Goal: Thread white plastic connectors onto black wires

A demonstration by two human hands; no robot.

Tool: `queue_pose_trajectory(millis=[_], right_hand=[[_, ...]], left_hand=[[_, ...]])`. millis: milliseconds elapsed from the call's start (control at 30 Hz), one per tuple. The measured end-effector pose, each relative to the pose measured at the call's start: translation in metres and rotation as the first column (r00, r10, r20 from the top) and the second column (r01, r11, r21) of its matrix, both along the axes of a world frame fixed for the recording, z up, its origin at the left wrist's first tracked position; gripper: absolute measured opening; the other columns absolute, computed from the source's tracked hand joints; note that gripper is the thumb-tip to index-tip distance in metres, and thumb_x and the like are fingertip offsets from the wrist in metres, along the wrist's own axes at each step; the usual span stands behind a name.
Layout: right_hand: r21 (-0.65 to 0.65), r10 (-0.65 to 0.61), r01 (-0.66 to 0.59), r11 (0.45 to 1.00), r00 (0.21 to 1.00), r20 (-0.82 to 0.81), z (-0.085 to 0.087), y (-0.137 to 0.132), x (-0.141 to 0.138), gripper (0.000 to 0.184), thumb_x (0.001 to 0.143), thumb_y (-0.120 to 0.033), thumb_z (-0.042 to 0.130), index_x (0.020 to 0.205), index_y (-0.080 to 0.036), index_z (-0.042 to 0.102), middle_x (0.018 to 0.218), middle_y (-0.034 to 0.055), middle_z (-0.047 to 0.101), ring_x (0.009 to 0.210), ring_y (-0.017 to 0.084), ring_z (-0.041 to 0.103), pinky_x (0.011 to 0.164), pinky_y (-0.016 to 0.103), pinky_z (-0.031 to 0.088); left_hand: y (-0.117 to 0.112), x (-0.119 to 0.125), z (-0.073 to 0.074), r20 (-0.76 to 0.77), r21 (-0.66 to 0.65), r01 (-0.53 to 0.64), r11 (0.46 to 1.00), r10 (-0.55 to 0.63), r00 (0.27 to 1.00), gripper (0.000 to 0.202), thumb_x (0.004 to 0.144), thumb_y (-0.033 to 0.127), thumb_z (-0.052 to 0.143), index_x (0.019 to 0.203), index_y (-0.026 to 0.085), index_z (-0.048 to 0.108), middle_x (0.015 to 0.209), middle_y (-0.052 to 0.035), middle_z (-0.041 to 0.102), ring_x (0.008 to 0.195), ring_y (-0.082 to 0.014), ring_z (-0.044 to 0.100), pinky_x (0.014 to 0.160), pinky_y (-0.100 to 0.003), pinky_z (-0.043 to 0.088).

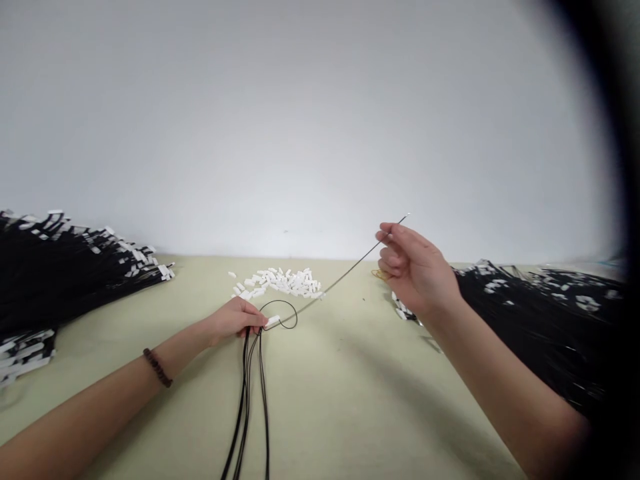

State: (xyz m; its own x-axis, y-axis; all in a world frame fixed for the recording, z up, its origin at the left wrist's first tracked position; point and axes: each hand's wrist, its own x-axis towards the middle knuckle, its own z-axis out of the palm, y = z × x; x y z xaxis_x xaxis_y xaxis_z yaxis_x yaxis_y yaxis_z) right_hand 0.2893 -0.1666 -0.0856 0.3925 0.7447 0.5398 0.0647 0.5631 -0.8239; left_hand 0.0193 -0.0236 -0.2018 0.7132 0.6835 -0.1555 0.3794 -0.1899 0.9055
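Note:
My left hand (235,320) rests on the pale table (350,400), its fingers pinched on a small white plastic piece (273,321) and on several black cords (249,400) that trail towards me. One cord makes a small loop (281,313) just beyond the fingertips. My right hand (415,270) is raised above the table, fingers closed on a long thin metal wire or needle (350,270). The wire slants from its tip at the upper right down to the loop.
A heap of small white plastic pieces (280,281) lies beyond my left hand. Big bundles of black cords with white tags lie at the left (65,267) and at the right (540,313). A plain white wall (300,120) stands behind the table.

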Motion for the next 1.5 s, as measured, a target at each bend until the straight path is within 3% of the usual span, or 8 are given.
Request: queue_pose_trajectory(millis=[100,200,300,400,1333,1500], right_hand=[[-0.121,-0.116,0.157,0.980,0.950,0.291,-0.033,0.013,-0.013,0.023,0.075,-0.037,0.054,0.088,-0.020,0.062,0.082,0.0031,0.059,0.048,0.004,0.045,0.039,0.018,0.029],[-0.288,0.055,0.130,0.949,0.830,0.555,-0.087,0.026,-0.041,0.022,0.075,-0.035,0.053,0.075,-0.016,0.065,0.068,0.0030,0.061,0.055,0.009,0.050,0.047,0.020,0.036],[-0.410,0.199,0.067,0.910,0.796,0.572,-0.134,0.035,-0.068,0.023,0.075,-0.033,0.052,0.067,-0.015,0.063,0.062,0.0015,0.060,0.056,0.010,0.051,0.050,0.020,0.036],[-0.443,0.206,0.069,0.894,0.814,0.543,-0.154,0.038,-0.080,0.025,0.076,-0.033,0.050,0.065,-0.015,0.061,0.062,0.0010,0.060,0.054,0.009,0.050,0.048,0.019,0.034],[-0.473,0.244,0.088,0.877,0.766,0.595,-0.155,0.042,-0.080,0.024,0.078,-0.031,0.045,0.064,-0.016,0.058,0.061,-0.0003,0.059,0.051,0.007,0.045,0.047,0.017,0.030],[-0.393,0.185,0.146,0.908,0.701,0.689,-0.144,0.035,-0.085,0.020,0.076,-0.023,0.044,0.059,-0.015,0.050,0.055,-0.0018,0.051,0.050,0.007,0.041,0.046,0.018,0.026]], left_hand=[[0.002,0.000,-0.003,0.015,-0.015,0.001,1.000,-0.001,1.000,0.033,0.064,0.043,0.060,0.068,0.011,0.063,0.060,-0.0018,0.051,0.053,-0.0085,0.040,0.047,-0.020,0.029],[0.002,0.001,-0.006,0.026,-0.019,-0.026,0.999,0.027,0.999,0.035,0.065,0.046,0.058,0.071,0.011,0.062,0.060,-0.0003,0.049,0.052,-0.0078,0.039,0.046,-0.019,0.028],[0.001,0.002,-0.007,0.018,-0.008,-0.029,1.000,0.029,0.999,0.037,0.065,0.048,0.058,0.072,0.012,0.062,0.060,0.0005,0.048,0.050,-0.0072,0.038,0.045,-0.019,0.027],[-0.001,0.002,-0.005,0.003,0.013,-0.010,1.000,0.010,1.000,0.037,0.065,0.048,0.058,0.071,0.012,0.061,0.061,0.0003,0.049,0.052,-0.0073,0.038,0.046,-0.019,0.027],[-0.004,0.004,-0.005,-0.035,0.039,-0.006,0.999,0.008,0.999,0.037,0.064,0.048,0.058,0.068,0.012,0.061,0.059,0.0001,0.049,0.052,-0.0081,0.038,0.047,-0.019,0.027],[-0.008,0.005,-0.003,-0.020,0.025,0.044,0.999,-0.043,0.999,0.035,0.065,0.047,0.058,0.071,0.012,0.061,0.060,-0.0002,0.050,0.054,-0.0088,0.039,0.049,-0.020,0.028]])
